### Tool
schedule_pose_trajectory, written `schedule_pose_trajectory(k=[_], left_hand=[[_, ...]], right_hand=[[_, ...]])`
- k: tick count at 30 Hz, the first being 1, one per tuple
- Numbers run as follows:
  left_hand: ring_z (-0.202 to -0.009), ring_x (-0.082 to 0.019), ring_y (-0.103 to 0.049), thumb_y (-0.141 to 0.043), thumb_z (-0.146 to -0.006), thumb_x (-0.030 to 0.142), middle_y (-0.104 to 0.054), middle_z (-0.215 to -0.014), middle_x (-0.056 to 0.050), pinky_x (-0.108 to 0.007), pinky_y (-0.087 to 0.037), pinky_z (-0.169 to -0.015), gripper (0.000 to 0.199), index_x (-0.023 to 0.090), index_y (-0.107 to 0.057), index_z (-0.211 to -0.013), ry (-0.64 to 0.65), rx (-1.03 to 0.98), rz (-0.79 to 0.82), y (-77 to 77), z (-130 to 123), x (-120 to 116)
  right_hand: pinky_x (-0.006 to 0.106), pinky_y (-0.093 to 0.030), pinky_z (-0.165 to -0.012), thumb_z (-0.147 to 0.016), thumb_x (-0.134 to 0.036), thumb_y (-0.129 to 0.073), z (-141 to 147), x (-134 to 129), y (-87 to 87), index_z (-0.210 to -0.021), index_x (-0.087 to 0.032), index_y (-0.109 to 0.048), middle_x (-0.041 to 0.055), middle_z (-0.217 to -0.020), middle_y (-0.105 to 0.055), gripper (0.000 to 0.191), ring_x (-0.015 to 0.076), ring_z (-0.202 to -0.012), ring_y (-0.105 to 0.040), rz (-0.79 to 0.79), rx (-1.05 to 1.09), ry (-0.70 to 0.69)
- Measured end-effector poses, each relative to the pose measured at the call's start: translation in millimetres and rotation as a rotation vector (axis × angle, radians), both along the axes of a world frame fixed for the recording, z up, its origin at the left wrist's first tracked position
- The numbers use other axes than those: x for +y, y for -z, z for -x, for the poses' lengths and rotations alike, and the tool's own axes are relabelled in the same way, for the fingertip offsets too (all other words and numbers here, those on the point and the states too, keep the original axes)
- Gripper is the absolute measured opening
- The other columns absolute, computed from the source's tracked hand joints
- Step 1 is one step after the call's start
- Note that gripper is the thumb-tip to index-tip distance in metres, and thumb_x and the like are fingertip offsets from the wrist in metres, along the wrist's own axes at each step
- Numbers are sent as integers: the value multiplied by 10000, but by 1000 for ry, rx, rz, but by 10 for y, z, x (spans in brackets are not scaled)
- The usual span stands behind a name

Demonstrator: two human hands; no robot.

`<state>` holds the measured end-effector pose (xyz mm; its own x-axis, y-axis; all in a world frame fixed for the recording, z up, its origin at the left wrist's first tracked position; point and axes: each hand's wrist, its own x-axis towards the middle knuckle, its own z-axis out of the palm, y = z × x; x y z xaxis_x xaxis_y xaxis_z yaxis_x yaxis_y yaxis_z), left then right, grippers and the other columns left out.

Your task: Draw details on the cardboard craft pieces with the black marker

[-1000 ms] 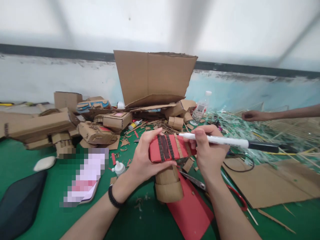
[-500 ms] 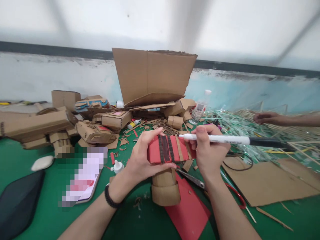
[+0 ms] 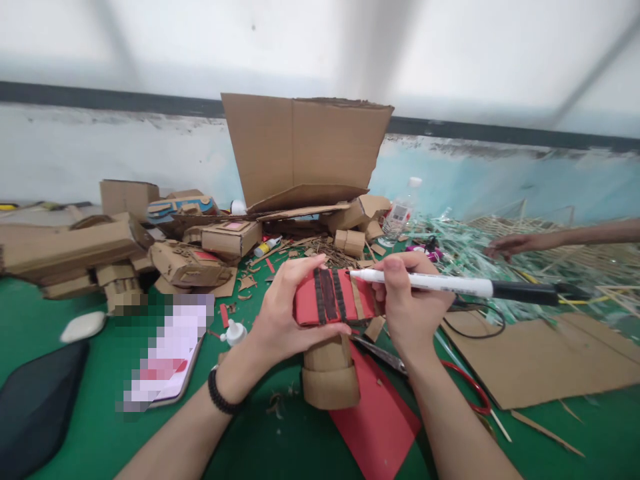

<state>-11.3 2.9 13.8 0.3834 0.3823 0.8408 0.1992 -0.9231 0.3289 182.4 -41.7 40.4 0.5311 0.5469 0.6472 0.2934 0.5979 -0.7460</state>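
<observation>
White plastic squeeze bottle (image 3: 235, 335) on the green tabletop (image 3: 265, 443), just beside the left forearm, nozzle fitted, contents hidden by opaque walls. Farther back, a clear bottle (image 3: 397, 217), capped in white, upright, labelled; too blurred to tell what is inside. Among the cardboard scraps, a yellow-labelled bottle (image 3: 267, 247) on its side, contents likewise hidden. Near it, a cardboard box (image 3: 231, 239) with a pink patch on top, inside not visible.

In the middle, well in front of the tall cardboard sheet (image 3: 305, 147), a red block (image 3: 306, 303) banded with dark and tan strips. Held in the left hand (image 3: 280, 310): thumb along the lower edge, fingers bent over the upper edge, left end tucked into the crook between them. Directly below the thumb, a tan cardboard cylinder (image 3: 330, 385), partly over a red sheet (image 3: 375, 417). Beside that, scissors (image 3: 383, 353), partly covered by the right wrist.

In the right hand (image 3: 413, 307), fingers pinched around a white marker (image 3: 445, 284), black rear end to the right, tip at the block's upper edge between a dark strip and a tan one. Cannot tell whether touching. Right end of the block close against the curled right fingers.
</observation>
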Motion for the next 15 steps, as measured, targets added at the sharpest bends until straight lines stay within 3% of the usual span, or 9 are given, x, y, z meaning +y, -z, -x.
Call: schedule_pose_trajectory(k=[8,15], left_hand=[[-1263,-348,-703,-872,-885,590,-674,-1415,-172,-547,-595,-1080,910,265,-424,-1607,-15,19,-12,-3,-7,-11],[-1272,-326,-693,-890,-877,566,-668,-1424,-166,-517,-586,-1104,906,253,-438,-1597,7,-1,-11,0,-17,-8]], right_hand=[[243,-459,-447,-950,-567,-783,1,12,-36,-743,-206,-671,-44,-545,-642,431,126,-457,-596,0,12,100],[264,-457,-505,-976,-505,-782,-27,-9,42,-802,-211,-715,-50,-588,-615,348,125,-506,-566,-53,-87,73]])
